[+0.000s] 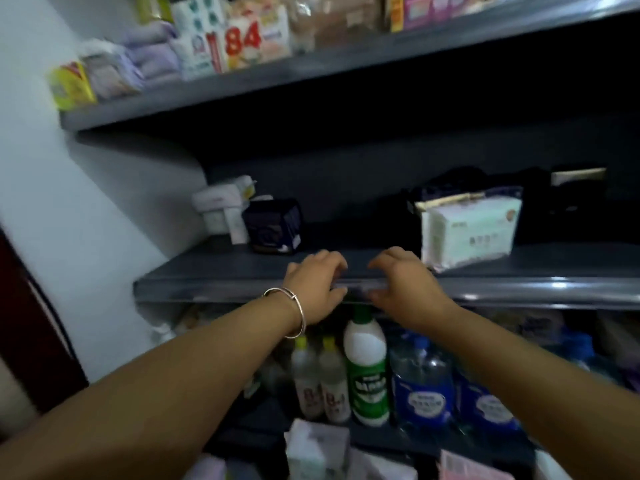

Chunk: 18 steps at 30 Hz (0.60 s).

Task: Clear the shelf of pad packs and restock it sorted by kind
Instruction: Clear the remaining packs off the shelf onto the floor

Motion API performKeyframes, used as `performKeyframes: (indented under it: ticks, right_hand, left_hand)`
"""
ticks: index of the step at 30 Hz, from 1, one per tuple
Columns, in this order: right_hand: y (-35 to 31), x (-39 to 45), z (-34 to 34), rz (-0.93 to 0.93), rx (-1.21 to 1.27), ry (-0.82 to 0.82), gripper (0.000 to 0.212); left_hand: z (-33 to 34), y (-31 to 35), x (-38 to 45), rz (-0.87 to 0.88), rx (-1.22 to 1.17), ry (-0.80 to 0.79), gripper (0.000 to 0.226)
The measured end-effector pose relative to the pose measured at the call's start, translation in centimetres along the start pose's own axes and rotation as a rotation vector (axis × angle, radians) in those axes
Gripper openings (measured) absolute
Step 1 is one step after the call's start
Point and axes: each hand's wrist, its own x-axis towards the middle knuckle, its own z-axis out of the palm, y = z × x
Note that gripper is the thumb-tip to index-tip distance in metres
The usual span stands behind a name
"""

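Pad packs sit sparse on the middle shelf [214,268]: a pale green pack [471,230] stands near the front edge at right, a dark navy pack [273,226] sits left of centre, and white packs [225,206] are stacked behind it against the wall. Dark packs [460,181] at the back right are too shadowed to make out. Both hands are at the shelf's front lip, close together but apart. Left hand [317,284] has fingers curled over the top of the lip and thumb under it, gripping the edge; a thin metal bangle [289,311] is on that wrist. Right hand [403,282] mirrors it, fingers hooked over the lip, thumb below, just left of the pale green pack and not touching it. Neither hand holds a pack. Top shelf [311,67] carries mixed packs, one with a big red "84" [242,39]. Lower shelf below the hands has two small bottles [320,379], a green-and-white bottle [367,368] and blue-labelled clear bottles [422,386]. More packs, white and pink [318,452], lie blurred at the bottom of the view. White wall [86,202] at left.
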Motion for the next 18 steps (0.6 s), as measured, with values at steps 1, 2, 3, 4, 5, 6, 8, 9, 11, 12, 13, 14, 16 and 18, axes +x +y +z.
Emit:
performKeyframes:
  ticks: [1,2,3,4,5,6,8,9,11,12,13,14,16,18]
  right_hand:
    - [-0.7,1.5,0.2,0.008,0.021,0.012,0.047]
    - [-1.3,3.0,0.4,0.015,0.036,0.022,0.049]
    - [-1.8,4.4,0.7,0.022,0.045,0.027,0.051]
    - [-2.2,5.8,1.0,0.033,0.049,0.025,0.054]
    - [-2.6,7.2,1.4,0.046,0.054,0.014,0.059]
    - [-3.1,8.5,1.8,0.060,0.064,-0.002,0.064]
    - [-4.0,11.1,2.5,0.084,0.098,-0.037,0.076]
    - [-4.5,12.3,2.9,0.089,0.118,-0.051,0.081]
    - [-5.4,14.2,3.7,0.098,0.158,-0.067,0.089]
    - [-5.9,15.2,4.2,0.098,0.171,-0.069,0.089]
    - [-6.3,16.1,4.8,0.097,0.174,-0.066,0.089]
    - [-6.8,17.0,5.4,0.098,0.165,-0.060,0.089]
    - [-7.6,18.7,6.4,0.102,0.111,-0.038,0.090]
    - [-8.6,20.4,7.1,0.093,0.045,-0.007,0.092]
  left_hand:
    - [-0.5,-1.6,0.4,-0.026,-0.020,0.024,0.037]
    - [-1.0,-3.2,0.9,-0.046,-0.019,0.039,0.038]
    - [-1.4,-4.8,1.5,-0.065,-0.006,0.046,0.039]
    - [-1.6,-6.5,2.2,-0.083,0.002,0.052,0.040]
    - [-1.9,-8.1,2.9,-0.100,0.002,0.061,0.040]
    - [-2.2,-9.5,3.7,-0.120,0.000,0.070,0.041]
    - [-2.6,-12.1,5.2,-0.159,-0.007,0.098,0.044]
    - [-2.8,-13.3,5.9,-0.179,-0.011,0.111,0.046]
    - [-3.0,-15.6,7.1,-0.214,-0.024,0.129,0.051]
    - [-3.0,-16.9,7.7,-0.234,-0.031,0.140,0.053]
    - [-2.9,-18.2,8.2,-0.254,-0.037,0.148,0.053]
    - [-2.9,-19.5,8.7,-0.272,-0.040,0.154,0.054]
    - [-2.8,-22.2,9.9,-0.297,-0.038,0.163,0.054]
    - [-2.9,-24.6,11.1,-0.328,-0.038,0.176,0.057]
